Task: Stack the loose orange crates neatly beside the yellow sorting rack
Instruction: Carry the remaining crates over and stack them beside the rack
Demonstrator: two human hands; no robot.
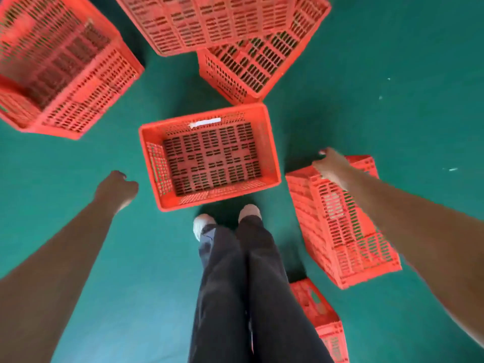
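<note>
Upright orange crate (209, 158) was noted on the green floor (366, 100), just ahead of the shoes (201, 224). Left hand (116, 189) was held loosely curled, empty. Right hand (331, 166) was seen at the upper edge of the tipped crate (340, 221); grip could not be told.

Warehouse-like space: green flooring (392, 74), scattered orange crates (212, 158).
</note>
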